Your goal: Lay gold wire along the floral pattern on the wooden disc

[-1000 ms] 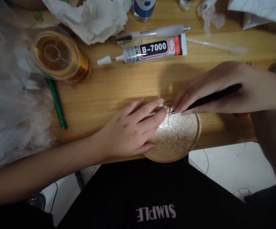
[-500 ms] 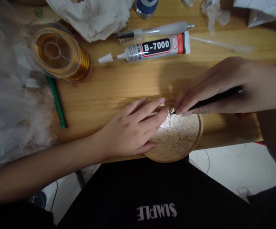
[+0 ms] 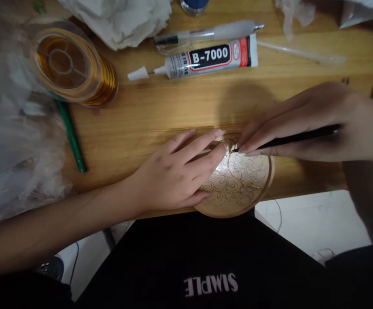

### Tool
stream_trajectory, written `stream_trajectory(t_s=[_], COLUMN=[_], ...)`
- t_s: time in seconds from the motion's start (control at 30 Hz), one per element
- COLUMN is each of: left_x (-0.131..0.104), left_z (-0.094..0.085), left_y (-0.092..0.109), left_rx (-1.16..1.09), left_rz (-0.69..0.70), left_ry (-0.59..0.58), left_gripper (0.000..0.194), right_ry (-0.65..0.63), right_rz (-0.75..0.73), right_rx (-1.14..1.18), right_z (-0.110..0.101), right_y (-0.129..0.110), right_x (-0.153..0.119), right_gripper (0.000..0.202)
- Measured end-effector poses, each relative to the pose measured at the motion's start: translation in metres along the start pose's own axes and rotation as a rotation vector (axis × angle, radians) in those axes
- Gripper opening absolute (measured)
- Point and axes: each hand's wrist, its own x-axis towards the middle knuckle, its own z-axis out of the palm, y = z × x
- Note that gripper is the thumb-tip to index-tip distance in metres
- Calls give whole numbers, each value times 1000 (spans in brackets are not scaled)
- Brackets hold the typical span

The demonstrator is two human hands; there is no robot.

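Observation:
A round wooden disc (image 3: 228, 209) with a raised rim and a pale face drawn with curling floral lines lies at the table's front edge. My left hand (image 3: 176, 171) rests flat across its left side, fingers spread and fingertips on the face. Thin gold wire (image 3: 233, 171) curves over the drawing from beside those fingertips. In my right hand (image 3: 315, 113) are slim black tweezers (image 3: 297, 136), their tips at the wire next to my left index finger. Part of the drawing is hidden under my left hand.
Beyond the disc lies a B-7000 glue tube (image 3: 210, 58) with a pin-tipped nozzle and a pen (image 3: 218, 32) behind it. A spool of gold wire (image 3: 105, 81), a green stick (image 3: 71, 137) and crumpled clear plastic (image 3: 19, 150) sit to the left. White tissue (image 3: 122, 23) is at the back.
The view has shifted slightly, so the table items appear a little higher and further left. My right hand has tilted a bit with the tweezers, tips still by my left fingertips. My left hand stays put.

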Motion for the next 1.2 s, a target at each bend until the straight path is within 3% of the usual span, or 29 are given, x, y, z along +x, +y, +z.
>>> stream_trajectory(t_s=[0.97,1.2], left_x=[-2,1], left_z=[0,-2], left_y=[1,2], left_rx=[22,97], left_rz=[-13,7], left_ry=[-18,3], left_gripper=[49,46], right_ry=[258,284], right_rz=[139,95], right_rx=[71,65], right_z=[32,37], right_y=[-20,-21], right_x=[-22,-24], right_gripper=[11,11])
